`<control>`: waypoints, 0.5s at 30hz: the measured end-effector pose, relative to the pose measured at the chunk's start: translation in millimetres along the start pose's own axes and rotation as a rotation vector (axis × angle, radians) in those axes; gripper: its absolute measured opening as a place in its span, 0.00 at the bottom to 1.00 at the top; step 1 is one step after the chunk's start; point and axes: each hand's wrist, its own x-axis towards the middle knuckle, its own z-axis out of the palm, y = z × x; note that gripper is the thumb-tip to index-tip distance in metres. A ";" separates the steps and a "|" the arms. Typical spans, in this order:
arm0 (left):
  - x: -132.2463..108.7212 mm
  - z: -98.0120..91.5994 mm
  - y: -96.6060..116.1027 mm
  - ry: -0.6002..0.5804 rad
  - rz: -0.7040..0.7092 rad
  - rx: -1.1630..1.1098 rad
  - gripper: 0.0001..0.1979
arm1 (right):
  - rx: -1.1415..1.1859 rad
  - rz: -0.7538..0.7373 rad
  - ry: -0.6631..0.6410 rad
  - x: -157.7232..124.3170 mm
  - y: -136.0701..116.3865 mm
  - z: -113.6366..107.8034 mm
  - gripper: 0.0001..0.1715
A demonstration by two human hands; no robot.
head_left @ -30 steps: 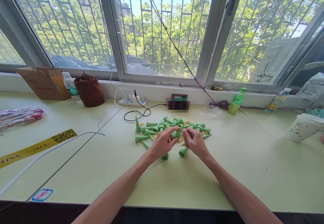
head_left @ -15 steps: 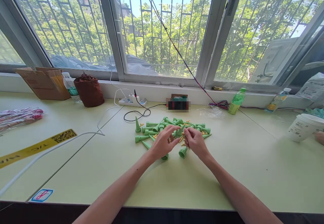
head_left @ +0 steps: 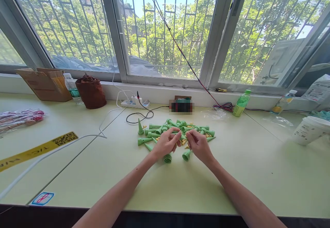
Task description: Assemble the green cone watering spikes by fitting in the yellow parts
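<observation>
My left hand [head_left: 166, 142] is closed, its thumb and fingertips pressed together over the pile of green plastic spikes [head_left: 158, 127]. Anything in that pinch is too small or hidden to name. Close by on the right, my right hand [head_left: 199, 143] is pinched too, and its fingertips hide whatever they grip. A small gap separates the two sets of fingertips. Small yellow pieces [head_left: 183, 141] lie among the spikes between the hands. Two spikes, one by each hand, point their hollow round ends toward me; one such spike [head_left: 186, 155] lies below my right hand.
One green spike [head_left: 140, 127] stands upright at the pile's left. Behind are a power strip [head_left: 126, 103], a black cable [head_left: 131, 122] and a blurred-out device [head_left: 181, 106]. Bottles, including a green one [head_left: 241, 104], and a white cup [head_left: 308, 131] stand right; a brown pouch [head_left: 90, 92] sits left.
My left hand's spread fingers have come together into a pinch. The green spike seen between my hands no longer shows there. My right hand has stayed nearly in place.
</observation>
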 end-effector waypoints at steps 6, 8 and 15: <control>0.2 -1.2 0.0 -0.019 -0.011 -0.039 0.22 | 0.021 0.020 -0.023 0.5 1.2 -0.5 0.20; -0.8 -1.8 1.3 -0.016 -0.009 -0.031 0.22 | 0.021 0.029 -0.022 0.8 1.4 -0.4 0.20; -4.3 -1.1 3.5 0.066 0.089 0.196 0.23 | 0.123 0.086 -0.019 1.9 6.4 1.0 0.21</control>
